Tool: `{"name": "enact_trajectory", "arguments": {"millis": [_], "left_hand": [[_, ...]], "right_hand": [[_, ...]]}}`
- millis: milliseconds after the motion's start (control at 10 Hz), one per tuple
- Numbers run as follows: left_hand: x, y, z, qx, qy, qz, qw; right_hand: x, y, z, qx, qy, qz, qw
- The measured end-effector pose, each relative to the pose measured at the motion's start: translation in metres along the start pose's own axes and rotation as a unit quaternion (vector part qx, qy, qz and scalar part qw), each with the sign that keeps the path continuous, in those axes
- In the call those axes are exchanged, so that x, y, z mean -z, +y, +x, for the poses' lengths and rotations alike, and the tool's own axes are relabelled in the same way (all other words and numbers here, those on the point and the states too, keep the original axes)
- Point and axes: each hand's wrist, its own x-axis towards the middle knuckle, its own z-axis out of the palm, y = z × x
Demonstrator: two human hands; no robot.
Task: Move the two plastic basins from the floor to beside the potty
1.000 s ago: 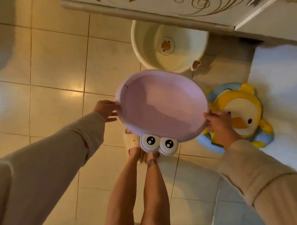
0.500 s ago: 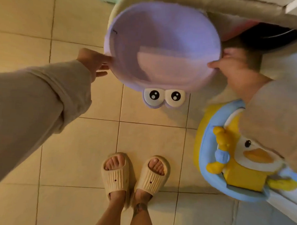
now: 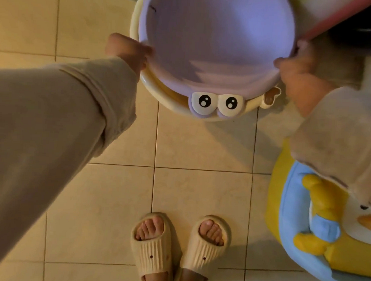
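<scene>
Both hands, left (image 3: 128, 51) and right (image 3: 296, 60), closed on purple basin (image 3: 215, 36) rim, nested in cream basin (image 3: 153, 84). Duck potty (image 3: 293, 217) near right; slippers (image 3: 151, 250) below, pink edge (image 3: 336, 19) overhead.

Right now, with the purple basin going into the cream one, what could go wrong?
The purple basin sits off-centre in the cream basin, so it may wedge or rock. The left hand and right hand grip its rim close to the cream rim, so fingers could get pinched. The red edge crowds the far right side.
</scene>
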Motion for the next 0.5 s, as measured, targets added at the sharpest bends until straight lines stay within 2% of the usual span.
{"name": "enact_trajectory", "arguments": {"millis": [100, 200, 300, 400, 500], "left_hand": [[-0.005, -0.004, 0.000, 0.007, 0.020, 0.009, 1.000], [-0.009, -0.007, 0.000, -0.008, 0.037, 0.030, 0.999], [-0.002, -0.009, -0.014, -0.016, 0.022, 0.037, 0.999], [0.013, -0.022, -0.036, -0.043, -0.011, 0.085, 0.995], [0.033, -0.044, -0.078, -0.052, -0.031, 0.175, 0.983]], "right_hand": [[-0.002, 0.007, -0.006, -0.005, -0.005, 0.011, 1.000], [0.003, 0.007, -0.011, 0.008, -0.066, -0.040, 0.997], [0.014, 0.002, -0.029, -0.006, -0.128, -0.059, 0.990], [0.041, -0.002, -0.061, -0.050, -0.127, 0.036, 0.990], [0.094, 0.008, -0.110, -0.019, -0.109, 0.127, 0.986]]}}
